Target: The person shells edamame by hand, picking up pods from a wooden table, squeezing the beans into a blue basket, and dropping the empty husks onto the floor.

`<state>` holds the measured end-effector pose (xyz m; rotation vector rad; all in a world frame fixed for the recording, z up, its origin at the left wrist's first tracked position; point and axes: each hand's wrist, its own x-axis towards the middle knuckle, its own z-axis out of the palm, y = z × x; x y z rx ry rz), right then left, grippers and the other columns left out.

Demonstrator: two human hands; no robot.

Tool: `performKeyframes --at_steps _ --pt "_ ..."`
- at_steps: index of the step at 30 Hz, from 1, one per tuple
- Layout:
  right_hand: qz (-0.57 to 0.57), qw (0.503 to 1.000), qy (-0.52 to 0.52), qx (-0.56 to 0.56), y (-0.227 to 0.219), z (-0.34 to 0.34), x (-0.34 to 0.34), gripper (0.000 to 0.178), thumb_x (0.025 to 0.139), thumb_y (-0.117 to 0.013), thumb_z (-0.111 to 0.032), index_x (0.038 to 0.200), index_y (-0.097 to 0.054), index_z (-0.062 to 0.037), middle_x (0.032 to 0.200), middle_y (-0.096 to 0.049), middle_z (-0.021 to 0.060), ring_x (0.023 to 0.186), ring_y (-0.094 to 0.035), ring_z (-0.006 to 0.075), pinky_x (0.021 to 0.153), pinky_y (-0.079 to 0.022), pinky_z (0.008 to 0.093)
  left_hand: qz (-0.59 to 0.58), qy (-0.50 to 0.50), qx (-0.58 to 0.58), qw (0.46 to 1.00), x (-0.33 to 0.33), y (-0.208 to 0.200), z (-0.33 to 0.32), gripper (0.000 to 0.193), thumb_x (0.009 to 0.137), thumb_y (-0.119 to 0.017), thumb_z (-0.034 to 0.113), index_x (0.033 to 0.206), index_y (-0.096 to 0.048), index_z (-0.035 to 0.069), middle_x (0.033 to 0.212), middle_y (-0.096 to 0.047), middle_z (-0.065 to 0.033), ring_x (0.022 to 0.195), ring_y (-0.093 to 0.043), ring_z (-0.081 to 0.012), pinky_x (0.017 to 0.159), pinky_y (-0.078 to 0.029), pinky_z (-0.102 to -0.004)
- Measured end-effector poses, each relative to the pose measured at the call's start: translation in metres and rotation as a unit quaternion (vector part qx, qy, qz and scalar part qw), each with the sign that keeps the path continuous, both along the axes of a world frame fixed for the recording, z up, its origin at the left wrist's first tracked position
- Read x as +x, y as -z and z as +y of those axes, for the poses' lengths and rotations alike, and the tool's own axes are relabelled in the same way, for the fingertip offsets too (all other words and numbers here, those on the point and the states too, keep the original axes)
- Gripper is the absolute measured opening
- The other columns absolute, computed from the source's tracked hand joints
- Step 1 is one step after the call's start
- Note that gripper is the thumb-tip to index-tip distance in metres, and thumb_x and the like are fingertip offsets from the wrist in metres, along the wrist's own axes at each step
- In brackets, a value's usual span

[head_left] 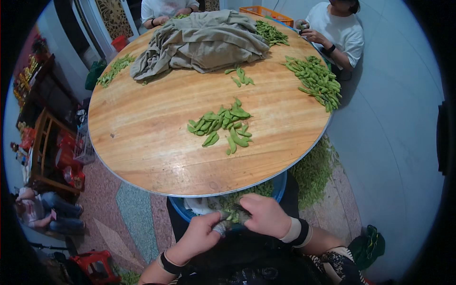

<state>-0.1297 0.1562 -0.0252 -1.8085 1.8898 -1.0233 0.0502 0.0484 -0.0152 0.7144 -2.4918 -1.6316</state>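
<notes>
My left hand point(202, 233) and my right hand point(266, 216) meet over a blue basin point(284, 184) under the near table edge. Both are closed, fingers pinched together around a green bean pod point(232, 217) that shows between them. Dark grey coverings wrap some fingertips. The basin, partly hidden by the tabletop and my hands, contains green beans and a white cloth point(197, 205). On the round wooden table point(142, 142), a small heap of green pods point(221, 121) lies in front of me, with a few more pods point(241, 77) behind it.
A greyish cloth point(204, 42) covers a mound at the table's far side. Larger pod heaps point(316, 80) line the rim, where two people work. Green husks point(313, 173) pile on the floor at right. A red plastic stool point(97, 266) and a seated person point(45, 211) are at left.
</notes>
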Motion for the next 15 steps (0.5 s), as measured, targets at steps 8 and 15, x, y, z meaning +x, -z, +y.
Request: performKeyframes --at_steps 8,15 --pt "0.011 0.997 0.011 0.078 -0.003 0.009 0.002 0.027 0.071 -0.067 -0.010 0.095 -0.056 -0.0047 0.085 -0.061 0.0155 0.078 -0.063 0.0354 0.061 -0.052 0.0395 0.016 -0.006 -0.058 0.998 -0.002 0.000 -0.004 0.014 0.077 -0.060 0.005 0.091 -0.061 0.001 0.076 -0.064 -0.0170 0.067 -0.065 -0.0263 0.062 -0.050 -0.0340" --pt "-0.499 0.812 -0.082 0.292 -0.007 0.004 -0.008 0.020 0.090 -0.063 -0.021 0.095 -0.056 -0.0028 0.070 -0.059 0.0016 0.055 -0.056 0.0099 0.050 -0.044 0.0255 0.041 0.016 0.422 0.905 0.005 -0.011 -0.014 0.012 0.090 -0.053 0.004 0.099 -0.060 0.003 0.077 -0.062 -0.0003 0.066 -0.055 -0.0051 0.060 -0.046 -0.0198"
